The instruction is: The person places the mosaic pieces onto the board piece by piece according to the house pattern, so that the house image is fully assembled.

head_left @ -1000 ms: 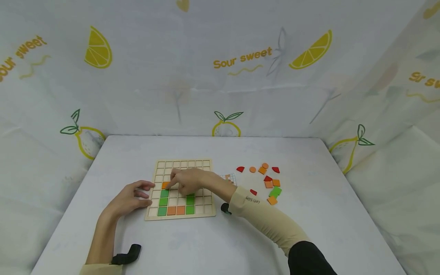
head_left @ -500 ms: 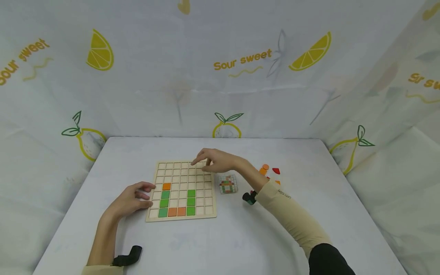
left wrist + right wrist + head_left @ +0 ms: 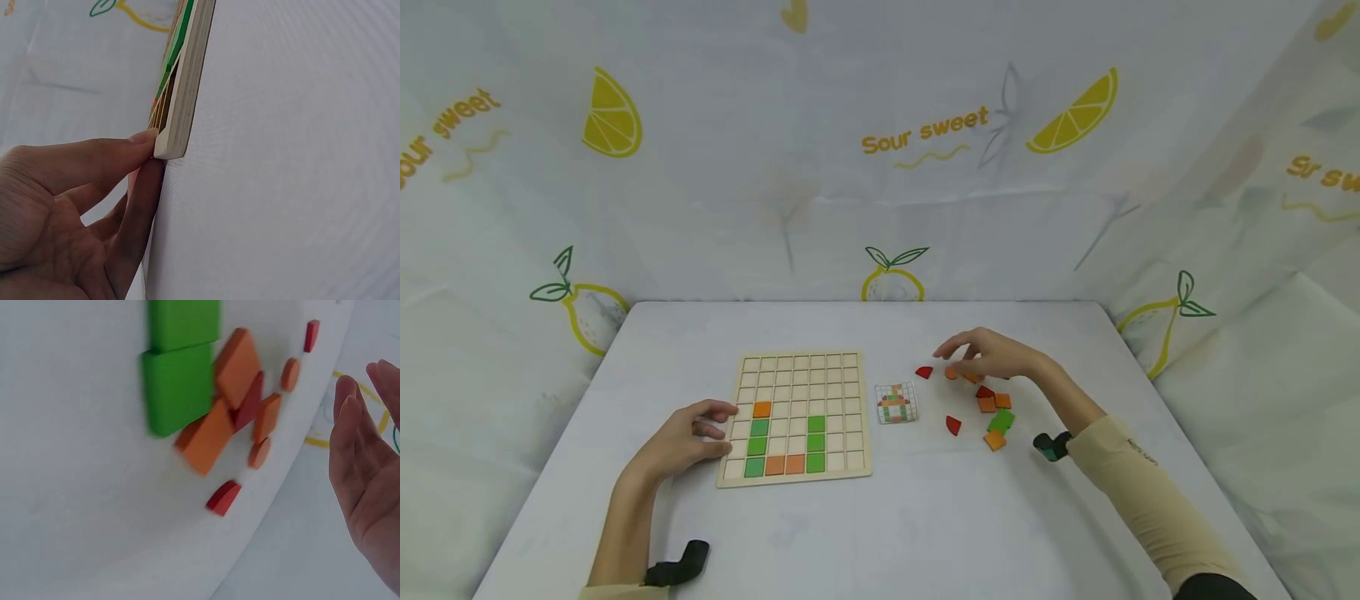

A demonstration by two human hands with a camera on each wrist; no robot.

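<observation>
Right grip (image 3: 992,353), released, has left the part-filled board (image 3: 801,390) for tiles (image 3: 1003,402) nearer the bench's (image 3: 917,521) right edge; left grip (image 3: 682,437), loose, touches board.

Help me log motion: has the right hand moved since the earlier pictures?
Yes, rightward: the right hand went from over the board to over the loose pieces.

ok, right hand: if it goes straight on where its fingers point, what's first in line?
Probably the red wedge just beyond the fingertips of the right hand in the head view. Height is unclear, so it might pass above.
</observation>
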